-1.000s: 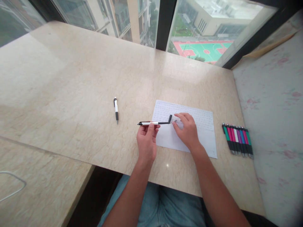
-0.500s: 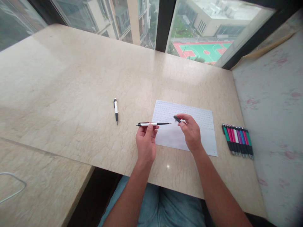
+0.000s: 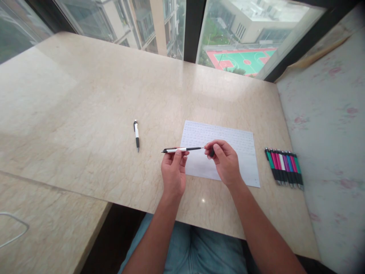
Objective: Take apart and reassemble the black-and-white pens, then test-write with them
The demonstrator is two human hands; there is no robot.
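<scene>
My left hand (image 3: 174,167) is closed around the white barrel of a ballpoint pen (image 3: 182,150), held level above the table with its thin black front end and fine tip pointing right. In my right hand (image 3: 224,161) is a black pen grip (image 3: 212,153), mostly hidden by the curled fingers. The right fingertips are right at the pen's tip; whether they touch it I cannot tell. Beneath both the pen's tip and my right hand lies a white sheet of paper (image 3: 239,167) with rows of writing. Another white pen with a black grip (image 3: 137,136) lies farther left.
Several coloured pens with black grips (image 3: 285,167) lie in a row by the papered wall (image 3: 327,125) on the right. The marble-patterned tabletop (image 3: 94,114) runs back to the windows. A white cable (image 3: 19,232) lies at the lower left.
My right hand has moved slightly left to the pen's tip. The black grip has turned in its fingers and shows less. My left hand keeps the pen level.
</scene>
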